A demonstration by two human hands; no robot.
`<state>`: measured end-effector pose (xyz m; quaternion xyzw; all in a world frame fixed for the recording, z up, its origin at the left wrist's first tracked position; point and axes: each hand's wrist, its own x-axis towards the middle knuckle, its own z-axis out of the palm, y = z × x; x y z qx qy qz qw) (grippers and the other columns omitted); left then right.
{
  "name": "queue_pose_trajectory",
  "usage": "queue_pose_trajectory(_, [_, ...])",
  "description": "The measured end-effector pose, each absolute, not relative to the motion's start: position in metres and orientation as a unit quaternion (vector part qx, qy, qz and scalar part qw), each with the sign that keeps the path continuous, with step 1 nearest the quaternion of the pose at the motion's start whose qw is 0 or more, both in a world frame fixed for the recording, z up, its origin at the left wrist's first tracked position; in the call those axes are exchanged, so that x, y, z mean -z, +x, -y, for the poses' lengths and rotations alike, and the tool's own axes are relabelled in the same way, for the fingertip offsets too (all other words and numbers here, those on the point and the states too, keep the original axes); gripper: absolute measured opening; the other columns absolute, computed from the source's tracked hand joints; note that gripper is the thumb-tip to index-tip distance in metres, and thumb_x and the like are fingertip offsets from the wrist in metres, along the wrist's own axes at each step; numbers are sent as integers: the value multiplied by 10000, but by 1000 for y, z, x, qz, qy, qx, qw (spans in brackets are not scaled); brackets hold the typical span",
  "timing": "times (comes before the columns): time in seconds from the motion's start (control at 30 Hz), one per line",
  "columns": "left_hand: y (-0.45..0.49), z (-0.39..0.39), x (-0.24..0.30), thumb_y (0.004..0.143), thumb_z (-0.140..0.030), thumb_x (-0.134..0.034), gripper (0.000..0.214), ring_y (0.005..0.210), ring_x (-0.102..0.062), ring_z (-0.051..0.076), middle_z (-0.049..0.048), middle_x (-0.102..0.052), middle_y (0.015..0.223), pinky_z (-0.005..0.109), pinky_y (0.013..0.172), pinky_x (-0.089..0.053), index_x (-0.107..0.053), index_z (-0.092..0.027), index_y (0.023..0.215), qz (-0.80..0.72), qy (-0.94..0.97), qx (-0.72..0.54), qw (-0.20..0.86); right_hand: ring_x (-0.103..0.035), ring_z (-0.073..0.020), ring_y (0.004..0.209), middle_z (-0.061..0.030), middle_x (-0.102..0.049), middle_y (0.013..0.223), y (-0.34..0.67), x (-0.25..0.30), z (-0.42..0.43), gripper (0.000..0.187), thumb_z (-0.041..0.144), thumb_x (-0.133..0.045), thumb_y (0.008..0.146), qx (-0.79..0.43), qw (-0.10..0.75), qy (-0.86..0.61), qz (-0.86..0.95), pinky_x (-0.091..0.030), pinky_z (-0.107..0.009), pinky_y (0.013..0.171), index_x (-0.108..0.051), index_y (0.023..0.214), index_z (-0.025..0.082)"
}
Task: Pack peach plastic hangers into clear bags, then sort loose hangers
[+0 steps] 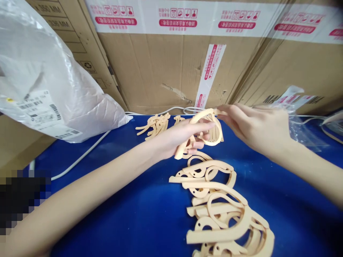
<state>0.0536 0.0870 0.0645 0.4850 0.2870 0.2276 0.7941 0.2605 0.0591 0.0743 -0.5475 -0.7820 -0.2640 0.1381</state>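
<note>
My left hand (177, 137) is closed around a curved tan rubber piece (211, 134), held just above the blue table surface (134, 200). My right hand (252, 126) pinches the top of the same piece with its fingertips. Below both hands lies a pile of several similar tan curved pieces (222, 210), running toward the near edge. A smaller cluster of thin tan strips (155, 125) rests behind my left hand.
Large cardboard boxes (171, 67) with red and white tape form a wall behind the table. A white plastic bag (45, 82) with labels sits at the left. A white cable (83, 155) crosses the surface. Clear plastic wrapping (300, 117) lies at the right.
</note>
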Motion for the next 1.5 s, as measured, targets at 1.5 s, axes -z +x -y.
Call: queue_pose_trajectory(1.5, [70, -114, -44, 895, -152, -544, 170, 749, -720, 187, 151, -715, 1000, 302, 683, -564, -549, -140, 1064, -462, 525, -281, 657, -675, -224, 921, -127, -695, 1054, 246, -24, -133, 382, 364, -497, 994, -16, 129, -660, 740, -543, -416, 819, -565, 1277, 117])
